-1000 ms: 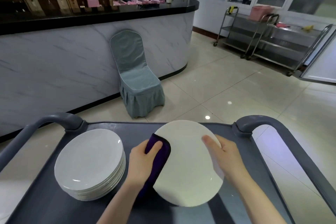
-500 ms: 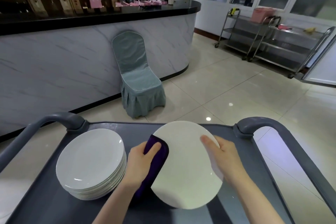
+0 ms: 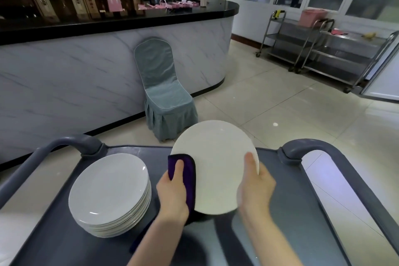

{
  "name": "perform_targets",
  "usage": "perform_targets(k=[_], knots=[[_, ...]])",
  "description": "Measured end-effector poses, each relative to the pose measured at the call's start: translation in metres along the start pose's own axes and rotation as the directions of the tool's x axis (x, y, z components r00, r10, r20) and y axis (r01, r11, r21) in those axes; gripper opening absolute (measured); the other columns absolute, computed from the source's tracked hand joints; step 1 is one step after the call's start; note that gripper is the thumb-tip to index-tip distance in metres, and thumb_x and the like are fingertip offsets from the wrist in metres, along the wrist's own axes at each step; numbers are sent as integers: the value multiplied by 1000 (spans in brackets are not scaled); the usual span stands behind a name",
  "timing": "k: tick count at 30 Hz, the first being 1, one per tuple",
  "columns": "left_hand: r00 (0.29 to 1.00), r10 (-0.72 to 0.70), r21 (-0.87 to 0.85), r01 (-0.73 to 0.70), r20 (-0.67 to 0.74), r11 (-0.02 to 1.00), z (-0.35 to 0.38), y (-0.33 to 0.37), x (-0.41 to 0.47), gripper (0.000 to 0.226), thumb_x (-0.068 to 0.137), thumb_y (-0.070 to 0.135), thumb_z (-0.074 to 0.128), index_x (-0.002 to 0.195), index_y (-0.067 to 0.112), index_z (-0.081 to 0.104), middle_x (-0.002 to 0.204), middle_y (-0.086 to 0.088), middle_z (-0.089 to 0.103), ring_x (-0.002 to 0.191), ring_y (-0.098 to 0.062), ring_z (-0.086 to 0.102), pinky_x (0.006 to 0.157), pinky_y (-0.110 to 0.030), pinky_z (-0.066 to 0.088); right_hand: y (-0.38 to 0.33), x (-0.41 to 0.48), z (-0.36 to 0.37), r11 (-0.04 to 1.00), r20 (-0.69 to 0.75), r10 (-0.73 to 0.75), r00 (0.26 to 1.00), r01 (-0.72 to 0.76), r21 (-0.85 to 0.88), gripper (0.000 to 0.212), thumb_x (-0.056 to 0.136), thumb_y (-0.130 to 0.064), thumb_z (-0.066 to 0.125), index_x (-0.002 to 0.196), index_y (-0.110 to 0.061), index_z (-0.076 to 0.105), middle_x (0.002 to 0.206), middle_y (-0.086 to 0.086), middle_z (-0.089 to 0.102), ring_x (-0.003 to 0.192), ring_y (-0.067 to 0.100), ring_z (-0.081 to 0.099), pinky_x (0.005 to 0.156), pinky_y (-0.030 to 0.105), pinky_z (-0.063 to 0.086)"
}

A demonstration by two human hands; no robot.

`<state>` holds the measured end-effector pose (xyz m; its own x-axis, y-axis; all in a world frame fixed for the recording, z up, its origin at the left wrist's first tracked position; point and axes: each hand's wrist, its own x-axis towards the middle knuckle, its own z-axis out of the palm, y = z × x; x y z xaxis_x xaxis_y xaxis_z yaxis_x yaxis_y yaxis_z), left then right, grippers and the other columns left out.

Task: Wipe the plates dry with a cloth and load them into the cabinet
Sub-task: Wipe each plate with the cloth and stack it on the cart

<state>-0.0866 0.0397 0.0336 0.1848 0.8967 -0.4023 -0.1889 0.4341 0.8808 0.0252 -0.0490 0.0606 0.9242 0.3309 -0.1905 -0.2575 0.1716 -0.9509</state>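
You have one plate lifted clear of the grey surface and tilted up toward you. Your hands are apart, one on each side of it. Your left hand pinches the purple cloth over the rim at about 9 o'clock, thumb on the front and the cloth folded round to the back. Your right hand clamps the bare rim near 4 o'clock, thumb lying on the face.

To dry it well, treat the right hand as the pivot and turn the plate through the cloth in short steps, so the wrapped rim travels the whole way round. Then sweep the cloth across the centre of the face and the back. Your bare thumb will probably leave a mark, so finish with the cloth on that patch. Work low over the surface; a wet rim slips easily. The stack of plates sits at 9 o'clock from the one you hold, near your left elbow's path, so swing clear of it.
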Motion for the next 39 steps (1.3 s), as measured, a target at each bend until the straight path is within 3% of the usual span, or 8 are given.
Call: perform_targets(k=[7,11,15,19,24,30,36,39], knots=[[990,138,209,-135,1,969,-19,16,18,24,94,33,62,79,16,70,69,3,68,67,-17,57,65,-33,51,-8,17,-17,961,324,-21,946,108,-254,8,97,-37,61,96,-30,66,90,-15,74,78,-4,67,68,19,48],[861,261,500,-473,436,725,-24,45,27,19,90,31,69,72,23,71,61,12,67,54,-1,54,53,-12,42,-48,54,-17,772,685,91,722,384,-507,5,95,-38,64,98,-38,68,96,-26,71,93,-6,65,82,13,47],[687,110,557,-663,718,500,-14,51,26,31,88,31,71,60,41,63,53,19,57,49,3,48,51,-10,36,-35,39,-4,545,830,195,523,645,-535,41,92,-59,55,67,-26,54,62,-18,49,59,-1,43,58,16,35],[807,157,542,-512,569,667,-23,36,20,18,92,32,65,75,35,70,67,8,70,56,1,57,54,-11,41,-25,39,-11,606,767,-23,641,619,-499,46,97,-35,61,57,-24,41,56,-15,36,57,4,32,56,23,26],[997,-60,166,51,47,985,-31,-5,9,24,96,37,60,84,20,72,80,-3,75,71,-23,69,65,-34,57,16,7,-8,994,139,56,989,-42,-103,44,97,-23,60,63,-13,34,70,5,34,71,21,31,67,36,28],[981,98,369,-154,168,917,-43,16,29,25,93,36,63,78,19,72,73,-3,73,63,-17,62,59,-29,51,3,26,-26,868,431,89,898,142,-476,26,94,-33,65,90,-7,62,75,-5,60,62,4,53,56,13,41],[714,57,576,-607,698,548,-11,41,26,22,89,33,70,67,34,67,58,14,62,50,3,50,51,-11,37,-27,33,-1,569,799,138,585,614,-547,41,96,-42,61,67,-13,52,60,-12,42,57,3,36,54,21,29],[793,70,574,-495,605,652,-19,36,25,18,91,36,66,78,24,70,65,8,68,55,-2,55,56,-17,42,-24,36,-11,653,725,29,688,537,-535,44,95,-36,63,61,-15,44,61,-7,38,59,8,33,57,26,27]])
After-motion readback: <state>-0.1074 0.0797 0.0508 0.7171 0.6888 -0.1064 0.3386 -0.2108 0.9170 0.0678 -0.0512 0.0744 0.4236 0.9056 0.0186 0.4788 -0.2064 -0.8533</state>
